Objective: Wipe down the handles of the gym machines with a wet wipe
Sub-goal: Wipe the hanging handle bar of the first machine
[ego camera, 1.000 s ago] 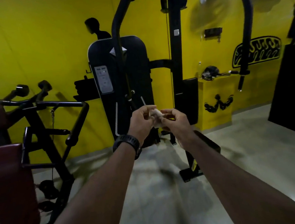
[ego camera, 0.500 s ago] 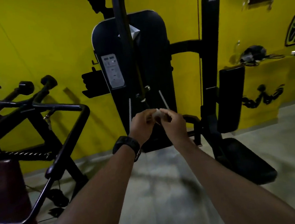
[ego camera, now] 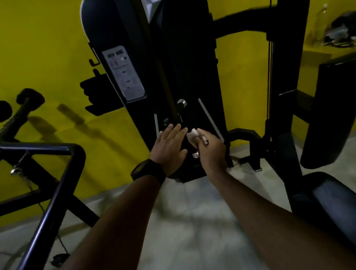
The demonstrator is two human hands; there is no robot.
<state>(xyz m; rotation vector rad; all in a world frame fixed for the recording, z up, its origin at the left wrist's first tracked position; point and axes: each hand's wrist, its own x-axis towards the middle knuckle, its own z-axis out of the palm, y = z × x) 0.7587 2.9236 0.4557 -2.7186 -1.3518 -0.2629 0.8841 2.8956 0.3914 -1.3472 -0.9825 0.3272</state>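
Observation:
A tall black cable machine (ego camera: 187,58) stands right in front of me against the yellow wall. A short dark handle with chrome ends (ego camera: 182,110) hangs at its lower middle. My right hand (ego camera: 212,151) pinches a small white wet wipe (ego camera: 192,134) against the lower part of that handle. My left hand (ego camera: 169,148), with a black watch on the wrist, reaches beside the handle with its fingers straight. The handle's lower part is partly hidden between my hands.
A black tubular machine frame (ego camera: 54,188) with round padded grips (ego camera: 29,98) stands at the left. A black seat pad (ego camera: 346,204) and upright pad (ego camera: 330,110) are at the right. A yellow shelf (ego camera: 316,53) holds a bottle and cables. Grey floor lies below.
I have stepped closer to the cable machine. My hands, which held the wipe together, have parted: the left has opened and let go, and the right carries the wipe onto the handle.

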